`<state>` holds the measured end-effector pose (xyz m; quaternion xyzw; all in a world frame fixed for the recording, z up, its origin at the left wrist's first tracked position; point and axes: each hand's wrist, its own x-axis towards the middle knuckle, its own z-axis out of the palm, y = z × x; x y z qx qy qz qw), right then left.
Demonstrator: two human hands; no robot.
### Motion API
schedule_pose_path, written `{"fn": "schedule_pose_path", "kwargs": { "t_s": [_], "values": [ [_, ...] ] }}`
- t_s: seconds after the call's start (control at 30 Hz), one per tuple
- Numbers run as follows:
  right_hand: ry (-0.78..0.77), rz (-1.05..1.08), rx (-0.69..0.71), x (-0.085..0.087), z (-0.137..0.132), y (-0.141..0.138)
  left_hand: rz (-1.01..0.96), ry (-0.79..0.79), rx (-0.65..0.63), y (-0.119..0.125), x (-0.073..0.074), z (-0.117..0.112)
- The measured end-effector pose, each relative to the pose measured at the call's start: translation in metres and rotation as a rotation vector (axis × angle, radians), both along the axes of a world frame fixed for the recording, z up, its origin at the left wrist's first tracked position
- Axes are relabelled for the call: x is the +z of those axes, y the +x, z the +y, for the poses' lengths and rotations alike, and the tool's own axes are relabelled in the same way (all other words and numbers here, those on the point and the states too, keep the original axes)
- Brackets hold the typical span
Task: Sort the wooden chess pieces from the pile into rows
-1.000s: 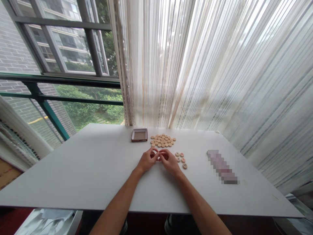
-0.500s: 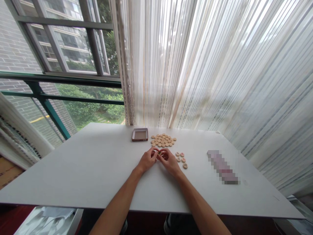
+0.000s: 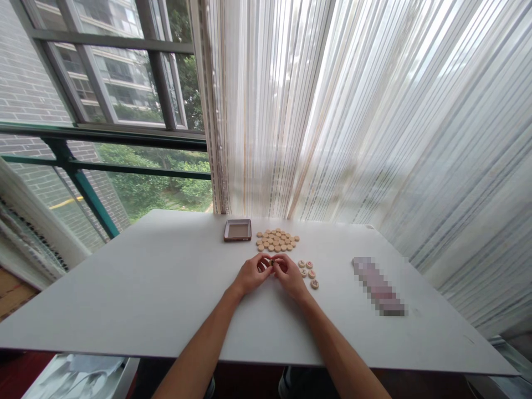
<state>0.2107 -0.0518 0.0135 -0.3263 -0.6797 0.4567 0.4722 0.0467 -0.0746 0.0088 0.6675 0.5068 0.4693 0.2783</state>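
Near the centre of the frame, just below the middle, a person's left hand (image 3: 251, 274) and right hand (image 3: 290, 275) meet, fingertips pinching one small round piece (image 3: 272, 262) between them. Its dark-marked face, hidden a second ago, now shows, suggesting the piece has been turned. It sits above the white counter (image 3: 166, 288), just below a cluster of blank-faced discs (image 3: 276, 240) and left of five marked discs (image 3: 311, 274).
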Motion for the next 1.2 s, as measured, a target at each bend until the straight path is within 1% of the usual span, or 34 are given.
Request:
{"fn": "schedule_pose_path", "kwargs": {
  "t_s": [0.1, 0.27, 0.47, 0.57, 0.77, 1.2],
  "values": [
    [-0.016, 0.0, -0.003, -0.0011, 0.001, 0.0005, 0.01, -0.003, -0.003, -0.0003, 0.0004, -0.0004],
    [-0.015, -0.044, -0.052, -0.0037, 0.0026, 0.0013, 0.041, 0.0, -0.012, 0.0004, 0.002, -0.0018],
    [0.022, -0.107, -0.14, -0.0052, 0.0036, 0.0018, 0.076, 0.0, -0.021, 0.0007, 0.0036, -0.0043],
    [0.028, -0.13, -0.156, -0.0052, 0.0042, 0.002, 0.089, 0.006, -0.018, 0.0006, 0.0044, -0.0049],
    [-0.006, -0.081, -0.105, -0.0048, 0.0046, 0.0017, 0.094, 0.007, -0.011, 0.0011, 0.0052, -0.005],
    [-0.038, -0.012, -0.03, -0.0073, 0.006, 0.0015, 0.06, 0.01, -0.001, 0.0003, 0.0017, -0.0025]
  ]
}}
